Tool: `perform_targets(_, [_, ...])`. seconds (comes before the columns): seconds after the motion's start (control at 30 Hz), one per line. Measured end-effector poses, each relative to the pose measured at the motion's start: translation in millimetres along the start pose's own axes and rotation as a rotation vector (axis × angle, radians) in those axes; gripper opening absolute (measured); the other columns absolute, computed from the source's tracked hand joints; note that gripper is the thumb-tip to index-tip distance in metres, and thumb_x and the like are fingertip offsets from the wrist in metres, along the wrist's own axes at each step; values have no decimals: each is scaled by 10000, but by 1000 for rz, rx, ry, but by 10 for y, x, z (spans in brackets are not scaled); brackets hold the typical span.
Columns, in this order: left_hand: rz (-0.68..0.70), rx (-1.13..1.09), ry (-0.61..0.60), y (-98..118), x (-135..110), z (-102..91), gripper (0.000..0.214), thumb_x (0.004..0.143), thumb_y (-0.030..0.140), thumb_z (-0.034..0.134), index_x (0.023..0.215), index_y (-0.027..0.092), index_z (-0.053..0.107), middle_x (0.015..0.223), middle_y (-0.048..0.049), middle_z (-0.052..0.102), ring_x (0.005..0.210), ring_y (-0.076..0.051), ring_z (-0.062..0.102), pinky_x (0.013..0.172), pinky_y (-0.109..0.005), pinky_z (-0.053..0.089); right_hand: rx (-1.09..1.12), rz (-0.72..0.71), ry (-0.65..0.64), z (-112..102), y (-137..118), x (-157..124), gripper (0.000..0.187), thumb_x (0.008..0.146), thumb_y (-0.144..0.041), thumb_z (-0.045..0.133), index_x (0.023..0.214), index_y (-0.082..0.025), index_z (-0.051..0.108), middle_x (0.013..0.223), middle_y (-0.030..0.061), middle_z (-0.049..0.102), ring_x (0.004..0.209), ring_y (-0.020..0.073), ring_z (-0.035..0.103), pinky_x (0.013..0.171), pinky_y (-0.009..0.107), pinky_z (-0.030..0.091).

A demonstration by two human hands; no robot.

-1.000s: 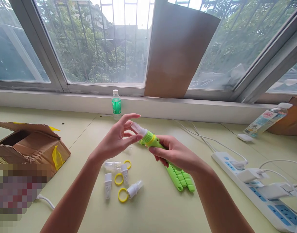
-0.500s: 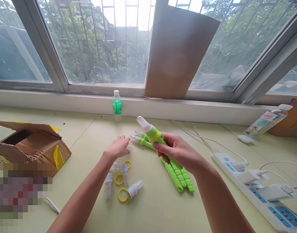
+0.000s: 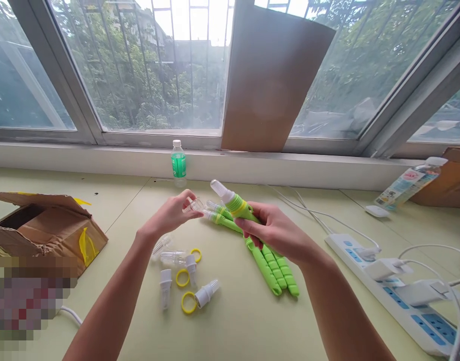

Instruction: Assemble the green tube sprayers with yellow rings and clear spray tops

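My right hand (image 3: 275, 231) is wrapped round a green ridged handle with a yellow band and a white nozzle tip (image 3: 235, 203), held tilted up to the left. My left hand (image 3: 170, 215) pinches a small clear plastic cap (image 3: 194, 204) just left of that tip. Beneath my right hand, several more green handles (image 3: 272, 266) lie on the table. Below my left hand lie loose white nozzles (image 3: 206, 293), clear caps (image 3: 172, 257) and yellow rings (image 3: 183, 277).
An open cardboard box (image 3: 45, 228) sits at the left. A water bottle (image 3: 178, 163) stands by the window sill, another bottle (image 3: 409, 182) lies at the right. A white power strip (image 3: 395, 293) with plugs and cables runs along the right. Cardboard (image 3: 273, 80) leans on the window.
My left hand went from the nozzle tip down to the table, took up a clear cap and lifted it back toward the tip. My right hand kept holding the green handle.
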State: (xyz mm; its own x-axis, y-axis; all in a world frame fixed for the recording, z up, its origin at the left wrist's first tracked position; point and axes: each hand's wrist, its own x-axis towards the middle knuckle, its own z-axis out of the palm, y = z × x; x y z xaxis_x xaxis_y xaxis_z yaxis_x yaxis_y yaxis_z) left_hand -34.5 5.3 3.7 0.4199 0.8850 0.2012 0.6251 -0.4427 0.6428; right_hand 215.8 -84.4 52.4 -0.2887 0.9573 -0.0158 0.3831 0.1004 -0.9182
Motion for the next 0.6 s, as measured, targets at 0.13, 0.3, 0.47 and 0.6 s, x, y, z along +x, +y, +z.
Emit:
perform_targets(0.13, [14,-274,126,65,-34,-206,448,814,565,595,1090,214,575,816,-17,590,746,-153,561,660,-275,508,-57,11,-2,21,-7,19,214,877,-399,591,813,-196,566,653,-30,504,519,90,463,460,211,367])
perform_targets(0.3, [67,-479,182,163,-101,-314,420,866,583,512,1009,195,582,608,43,445,519,-89,440,506,-218,483,-104,13,-42,45,-16,22,236,868,-426,594,823,-194,588,651,-36,460,546,94,457,483,211,368])
perform_targets(0.47, [120,-516,158,322,-152,-281,383,895,564,480,856,186,529,555,46,471,488,-73,451,459,-172,435,-126,21,-61,43,-31,25,247,863,-438,592,905,-198,637,671,-31,451,578,106,461,513,222,385])
perform_targets(0.6, [128,-528,186,360,-164,-289,350,885,527,531,829,181,529,566,43,497,501,-72,471,479,-176,441,-149,19,-44,14,-30,23,259,850,-448,597,924,-207,660,706,-21,469,610,120,456,530,234,391])
